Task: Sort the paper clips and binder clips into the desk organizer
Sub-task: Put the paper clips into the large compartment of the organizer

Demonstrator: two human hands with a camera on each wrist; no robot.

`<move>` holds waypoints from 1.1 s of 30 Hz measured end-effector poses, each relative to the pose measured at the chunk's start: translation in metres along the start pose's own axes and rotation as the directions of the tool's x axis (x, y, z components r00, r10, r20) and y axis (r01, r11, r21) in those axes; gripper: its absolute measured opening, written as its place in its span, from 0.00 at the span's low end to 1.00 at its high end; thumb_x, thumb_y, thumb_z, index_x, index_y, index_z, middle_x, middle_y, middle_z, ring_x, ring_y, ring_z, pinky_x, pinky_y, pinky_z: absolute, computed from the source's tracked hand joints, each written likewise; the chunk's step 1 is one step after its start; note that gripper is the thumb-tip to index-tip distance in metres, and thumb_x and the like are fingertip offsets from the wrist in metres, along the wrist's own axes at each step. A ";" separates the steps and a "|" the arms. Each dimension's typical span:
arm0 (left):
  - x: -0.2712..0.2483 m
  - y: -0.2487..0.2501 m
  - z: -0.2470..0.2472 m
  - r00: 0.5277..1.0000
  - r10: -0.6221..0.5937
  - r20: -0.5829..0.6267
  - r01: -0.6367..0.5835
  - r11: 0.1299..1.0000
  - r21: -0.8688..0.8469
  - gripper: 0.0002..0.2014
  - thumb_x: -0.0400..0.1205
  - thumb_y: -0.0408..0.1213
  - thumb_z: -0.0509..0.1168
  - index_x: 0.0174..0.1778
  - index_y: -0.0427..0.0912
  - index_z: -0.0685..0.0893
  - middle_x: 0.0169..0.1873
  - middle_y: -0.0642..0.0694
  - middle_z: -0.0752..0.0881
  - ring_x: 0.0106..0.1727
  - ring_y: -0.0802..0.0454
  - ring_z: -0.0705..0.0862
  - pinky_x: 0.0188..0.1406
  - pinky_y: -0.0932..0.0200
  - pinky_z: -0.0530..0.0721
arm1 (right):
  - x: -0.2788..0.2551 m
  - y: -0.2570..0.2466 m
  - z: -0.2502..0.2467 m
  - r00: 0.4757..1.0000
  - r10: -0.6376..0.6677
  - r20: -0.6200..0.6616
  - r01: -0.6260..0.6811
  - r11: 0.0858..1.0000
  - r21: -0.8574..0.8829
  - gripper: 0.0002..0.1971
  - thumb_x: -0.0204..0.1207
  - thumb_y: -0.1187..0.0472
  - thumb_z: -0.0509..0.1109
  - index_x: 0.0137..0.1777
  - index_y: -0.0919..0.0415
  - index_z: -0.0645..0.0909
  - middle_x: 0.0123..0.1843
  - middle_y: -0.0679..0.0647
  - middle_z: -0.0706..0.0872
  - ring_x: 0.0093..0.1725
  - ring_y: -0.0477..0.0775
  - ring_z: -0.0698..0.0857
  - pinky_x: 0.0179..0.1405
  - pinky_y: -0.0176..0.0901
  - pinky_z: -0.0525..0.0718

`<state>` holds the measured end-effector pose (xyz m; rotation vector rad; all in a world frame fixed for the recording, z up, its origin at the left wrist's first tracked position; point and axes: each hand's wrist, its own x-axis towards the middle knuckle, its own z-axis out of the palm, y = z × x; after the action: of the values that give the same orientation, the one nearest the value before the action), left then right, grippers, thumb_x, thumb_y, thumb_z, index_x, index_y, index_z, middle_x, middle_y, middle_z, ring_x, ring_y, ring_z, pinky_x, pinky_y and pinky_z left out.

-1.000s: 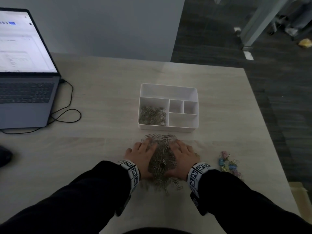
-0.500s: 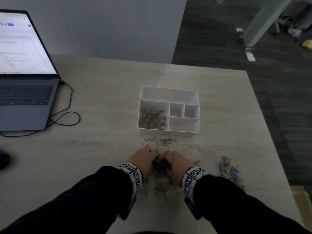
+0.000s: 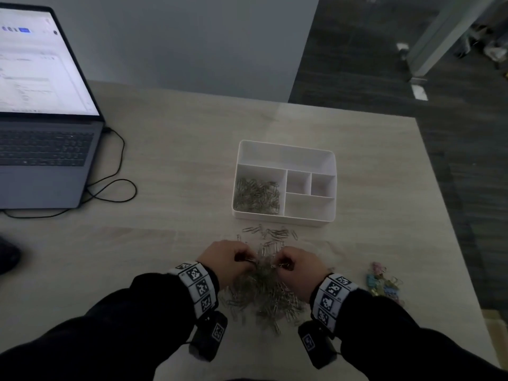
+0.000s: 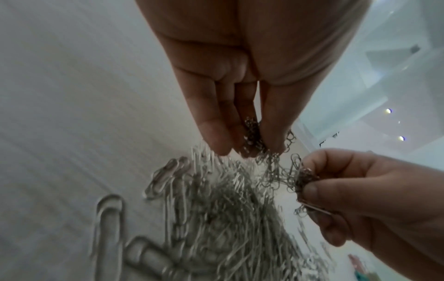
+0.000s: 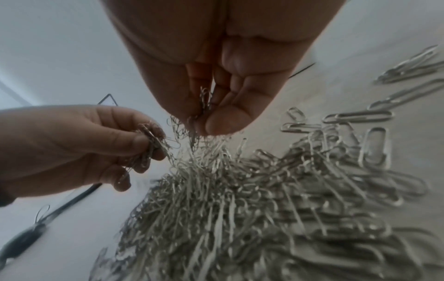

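A heap of silver paper clips (image 3: 264, 295) lies on the table near its front edge. My left hand (image 3: 228, 261) and my right hand (image 3: 298, 266) are raised just above the heap's far side, each gripping a bunch of clips. In the left wrist view the left hand (image 4: 242, 140) pinches tangled paper clips (image 4: 252, 136), and the right hand (image 4: 319, 182) holds another clump. The right wrist view has clips hanging from my right hand (image 5: 204, 117) down to the paper clip heap (image 5: 240, 209). The white desk organizer (image 3: 286, 149) stands beyond, its left compartment holding paper clips (image 3: 257, 196). Coloured binder clips (image 3: 383, 283) lie to the right.
An open laptop (image 3: 41, 138) with a looping black cable (image 3: 115, 185) occupies the table's left side. Several loose clips (image 3: 272, 233) lie between the heap and the organizer. The table's right edge (image 3: 450, 215) drops to dark floor.
My hands, which lay flat at the sides of the heap, drew together, closed on clips and lifted slightly. The heap now trails beneath them.
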<state>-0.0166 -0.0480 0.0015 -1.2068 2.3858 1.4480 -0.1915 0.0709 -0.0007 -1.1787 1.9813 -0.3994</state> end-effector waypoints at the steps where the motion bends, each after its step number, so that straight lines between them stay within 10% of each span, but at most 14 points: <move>1: 0.000 0.000 -0.003 1.000 -0.016 -0.011 0.015 0.999 -0.047 0.06 0.73 0.39 0.75 0.45 0.52 0.90 0.38 0.56 0.89 0.39 0.60 0.85 0.48 0.59 0.86 | 0.001 0.001 0.000 1.000 0.001 -0.019 -0.001 1.000 0.028 0.05 0.69 0.63 0.72 0.44 0.52 0.84 0.39 0.44 0.85 0.37 0.40 0.80 0.39 0.30 0.77; 10: 0.035 0.043 -0.051 0.978 -0.096 -0.186 -0.002 0.884 -0.468 0.07 0.75 0.30 0.74 0.42 0.47 0.89 0.31 0.51 0.89 0.33 0.57 0.86 0.34 0.58 0.90 | 0.016 -0.009 -0.013 0.997 0.040 -0.068 -0.030 0.989 0.147 0.10 0.71 0.58 0.74 0.37 0.40 0.79 0.34 0.45 0.86 0.35 0.49 0.87 0.37 0.42 0.86; 16: 0.078 0.051 -0.066 0.948 -0.135 -0.286 0.030 0.939 -0.344 0.06 0.75 0.37 0.74 0.37 0.54 0.87 0.33 0.50 0.89 0.37 0.40 0.90 0.39 0.44 0.92 | 0.017 -0.012 -0.018 0.992 0.088 -0.094 -0.069 0.980 0.189 0.09 0.72 0.61 0.73 0.38 0.43 0.81 0.33 0.47 0.87 0.28 0.45 0.85 0.31 0.37 0.85; 24: 0.074 0.053 -0.060 0.962 -0.065 -0.266 0.046 0.996 -0.080 0.13 0.83 0.40 0.62 0.62 0.50 0.86 0.58 0.45 0.88 0.52 0.43 0.88 0.57 0.54 0.86 | 0.038 -0.034 -0.036 0.986 0.078 -0.146 -0.037 0.963 0.266 0.05 0.72 0.60 0.73 0.40 0.49 0.82 0.34 0.49 0.88 0.32 0.54 0.88 0.36 0.50 0.90; 33: 0.034 0.030 -0.064 0.932 -0.079 -0.353 0.015 0.983 -0.181 0.09 0.80 0.40 0.67 0.52 0.50 0.91 0.42 0.48 0.91 0.38 0.51 0.85 0.49 0.56 0.87 | 0.088 -0.076 -0.048 0.971 0.072 -0.229 0.005 0.947 0.320 0.09 0.73 0.62 0.73 0.37 0.47 0.79 0.34 0.49 0.86 0.28 0.53 0.86 0.36 0.55 0.90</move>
<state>-0.0406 -0.1108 0.0417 -1.6941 2.4647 1.5674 -0.2057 -0.0485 0.0355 -0.9231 2.0373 -0.8447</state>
